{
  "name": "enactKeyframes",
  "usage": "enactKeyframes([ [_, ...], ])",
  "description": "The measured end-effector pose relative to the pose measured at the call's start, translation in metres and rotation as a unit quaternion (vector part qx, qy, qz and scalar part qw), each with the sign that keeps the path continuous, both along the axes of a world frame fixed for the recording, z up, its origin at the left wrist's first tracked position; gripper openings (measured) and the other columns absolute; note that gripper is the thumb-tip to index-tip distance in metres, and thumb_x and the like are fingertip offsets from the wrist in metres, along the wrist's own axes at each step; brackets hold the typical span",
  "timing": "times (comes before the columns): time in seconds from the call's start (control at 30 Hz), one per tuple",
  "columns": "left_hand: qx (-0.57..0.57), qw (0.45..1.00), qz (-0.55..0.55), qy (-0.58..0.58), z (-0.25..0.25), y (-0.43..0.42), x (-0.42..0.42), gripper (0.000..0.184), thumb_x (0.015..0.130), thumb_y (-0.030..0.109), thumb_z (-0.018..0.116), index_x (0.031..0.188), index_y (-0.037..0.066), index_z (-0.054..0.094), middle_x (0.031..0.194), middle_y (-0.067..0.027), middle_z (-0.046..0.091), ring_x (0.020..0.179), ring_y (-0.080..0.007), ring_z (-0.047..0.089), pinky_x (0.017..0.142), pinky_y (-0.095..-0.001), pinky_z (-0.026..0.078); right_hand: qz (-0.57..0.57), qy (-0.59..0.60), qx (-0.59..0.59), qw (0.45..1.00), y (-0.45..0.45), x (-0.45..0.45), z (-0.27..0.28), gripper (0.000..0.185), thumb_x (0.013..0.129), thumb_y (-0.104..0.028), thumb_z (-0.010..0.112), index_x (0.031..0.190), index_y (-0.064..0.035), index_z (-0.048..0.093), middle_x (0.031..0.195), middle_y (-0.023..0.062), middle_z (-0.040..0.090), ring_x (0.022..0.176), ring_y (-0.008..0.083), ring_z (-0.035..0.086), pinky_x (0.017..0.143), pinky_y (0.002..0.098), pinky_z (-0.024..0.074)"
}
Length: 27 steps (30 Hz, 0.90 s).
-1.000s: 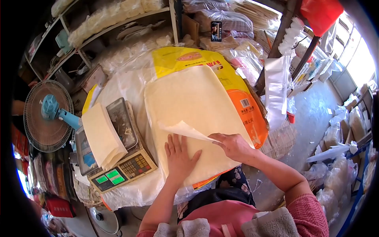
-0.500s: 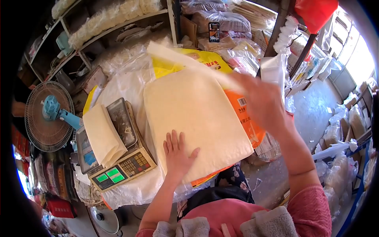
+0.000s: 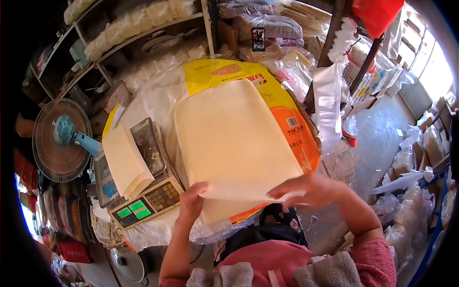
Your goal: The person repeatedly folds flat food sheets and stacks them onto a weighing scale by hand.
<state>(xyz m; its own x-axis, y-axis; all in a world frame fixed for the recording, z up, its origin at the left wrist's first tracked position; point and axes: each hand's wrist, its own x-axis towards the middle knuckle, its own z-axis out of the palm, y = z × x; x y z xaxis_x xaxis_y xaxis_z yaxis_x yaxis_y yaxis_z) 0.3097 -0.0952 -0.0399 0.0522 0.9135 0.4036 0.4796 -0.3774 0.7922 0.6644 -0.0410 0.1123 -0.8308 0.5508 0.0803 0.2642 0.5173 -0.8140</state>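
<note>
A large cream-coloured sheet [image 3: 236, 136] lies on top of a flat pile, its near edge lifted a little. My left hand [image 3: 192, 198] is closed on the sheet's near left corner. At the near right corner, my right hand [image 3: 311, 191] curls its fingers round the edge, slightly blurred. Below the lifted edge, more cream sheet [image 3: 224, 210] shows underneath. A yellow and orange printed sack [image 3: 291, 119] is spread under the pile. To the left, a folded bundle of cream sheets [image 3: 125, 160] rests on a digital scale [image 3: 155, 201] with a lit green display.
A blue fan [image 3: 63, 131] stands at the left. Shelves [image 3: 143, 38] with bagged goods are behind, and a phone [image 3: 258, 39] is propped at the back. Plastic-wrapped packs [image 3: 406, 210] line the right side. Part of another person's arm [image 3: 24, 126] shows at far left.
My right hand has come down from swinging a thin cream strip above the pile to the near right corner. My left hand has gone from lying flat to gripping the near left corner.
</note>
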Motion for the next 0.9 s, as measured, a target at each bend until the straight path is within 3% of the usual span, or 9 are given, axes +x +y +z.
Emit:
enactKeyframes([
  [0.03,-0.035,0.998,-0.015,-0.05,-0.001,-0.003,-0.004,0.034,0.076,-0.02,0.052,0.099,0.0,0.068,0.101,-0.0117,0.07,0.1,-0.0271,0.066,0.087,-0.0356,0.051,-0.025,0.01,-0.125,0.992,0.008,0.013,0.005,0.041,0.081,0.003,0.054,0.12,-0.0059,0.061,0.116,0.0108,0.065,0.105,0.0249,0.064,0.088,0.0307,0.0497],
  [0.23,-0.14,0.94,-0.042,-0.308,0.007,-0.011,-0.013,0.015,0.087,-0.007,0.058,0.098,-0.005,0.068,0.104,-0.0085,0.069,0.096,-0.0165,0.064,0.088,-0.0282,0.048,-0.053,-0.055,0.093,0.993,0.039,0.058,-0.055,0.049,0.081,0.005,0.049,0.125,-0.0137,0.061,0.133,0.0067,0.057,0.134,0.0278,0.041,0.11,0.0423,0.0309],
  [0.37,-0.163,0.963,0.058,-0.208,0.005,-0.021,-0.012,0.016,0.087,-0.006,0.058,0.099,-0.003,0.069,0.097,-0.0052,0.069,0.09,-0.0126,0.062,0.084,-0.0281,0.048,-0.104,-0.082,0.112,0.985,0.031,0.051,-0.079,0.034,0.084,-0.007,0.053,0.114,-0.0139,0.068,0.135,0.0058,0.055,0.139,0.0269,0.033,0.114,0.0499,0.0188],
  [0.4,-0.153,0.964,0.056,-0.21,0.001,-0.023,-0.014,0.014,0.088,-0.004,0.058,0.098,-0.003,0.069,0.095,-0.0039,0.069,0.09,-0.0109,0.061,0.083,-0.0268,0.048,-0.089,-0.055,0.176,0.979,0.035,0.053,-0.085,0.024,0.088,-0.009,0.054,0.107,-0.0089,0.069,0.127,0.0092,0.06,0.131,0.0263,0.045,0.109,0.0445,0.0312],
  [0.5,-0.148,0.963,0.09,-0.206,-0.005,-0.021,-0.015,0.012,0.09,0.001,0.059,0.097,-0.002,0.069,0.09,-0.0009,0.068,0.086,-0.0074,0.059,0.079,-0.0238,0.047,-0.212,0.015,-0.009,0.977,0.036,0.038,-0.089,0.02,0.09,-0.011,0.057,0.107,-0.0032,0.066,0.115,0.0122,0.065,0.111,0.0255,0.06,0.092,0.036,0.0455],
  [0.53,-0.162,0.958,0.13,-0.197,0.0,-0.018,-0.01,0.011,0.09,0.002,0.061,0.097,-0.002,0.068,0.088,-0.0004,0.067,0.084,-0.0071,0.059,0.077,-0.0236,0.047,-0.271,-0.01,0.015,0.962,0.039,0.034,-0.099,0.023,0.088,-0.014,0.063,0.106,0.0011,0.063,0.097,0.0128,0.068,0.086,0.0254,0.066,0.073,0.0314,0.0505],
  [0.67,-0.163,0.953,0.228,-0.12,0.015,0.006,-0.002,0.017,0.088,0.01,0.064,0.101,0.0,0.065,0.077,-0.0007,0.065,0.073,-0.0067,0.057,0.071,-0.0227,0.047,-0.375,0.085,-0.039,0.922,0.064,0.004,-0.113,0.025,0.086,-0.022,0.067,0.094,0.0011,0.06,0.073,0.0137,0.065,0.065,0.0283,0.062,0.061,0.0361,0.0477],
  [0.77,-0.139,0.937,0.304,-0.097,0.013,0.027,0.01,0.028,0.086,0.013,0.066,0.112,0.003,0.061,0.093,-0.0089,0.066,0.082,-0.0156,0.06,0.078,-0.0305,0.048,-0.438,-0.03,0.034,0.898,0.084,-0.012,-0.127,0.028,0.086,-0.025,0.065,0.082,0.0005,0.054,0.068,0.0173,0.058,0.061,0.033,0.057,0.058,0.0389,0.0439],
  [0.9,0.072,0.912,0.287,0.285,0.027,0.03,0.022,0.046,0.085,0.022,0.066,0.127,0.007,0.053,0.128,-0.0161,0.051,0.117,-0.0302,0.049,0.098,-0.0435,0.039,-0.464,-0.043,0.038,0.884,0.088,-0.024,-0.124,0.032,0.084,-0.028,0.065,0.08,-0.0002,0.049,0.067,0.0187,0.056,0.065,0.0375,0.057,0.059,0.0433,0.0427],
])
